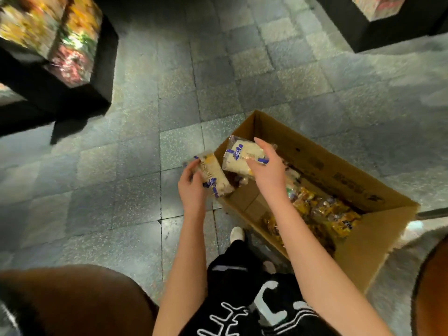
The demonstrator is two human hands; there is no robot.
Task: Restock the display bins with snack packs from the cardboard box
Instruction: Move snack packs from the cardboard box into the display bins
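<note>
**Holding two pale snack packs at the open carton**

Nearest the camera hangs a black garment (242,309) with bold white outlined lettering, too cropped to read. Past it a white shoe toe (237,233) rests on the grey speckled floor tiles (135,166).

The left hand (192,187) curls its fingers round a cream plastic-wrapped snack pack with blue markings (214,177), held just outside the box's left wall. Lettering runs along this pack, but it is too blurred to make out. The right hand (268,170) grips a second cream and blue snack pack (238,154) from above, over the box's far corner.

The brown cardboard box (363,251) stands open on the floor, with a heap of yellow and orange wrapped snacks (322,209) inside. Dark print on its inner wall (349,183) is illegible.

Farther off, upper left, the clear display bins of colourful packs (55,37) sit on a black stand, smeared by blur. Another bin (378,6) shows upper right.
</note>
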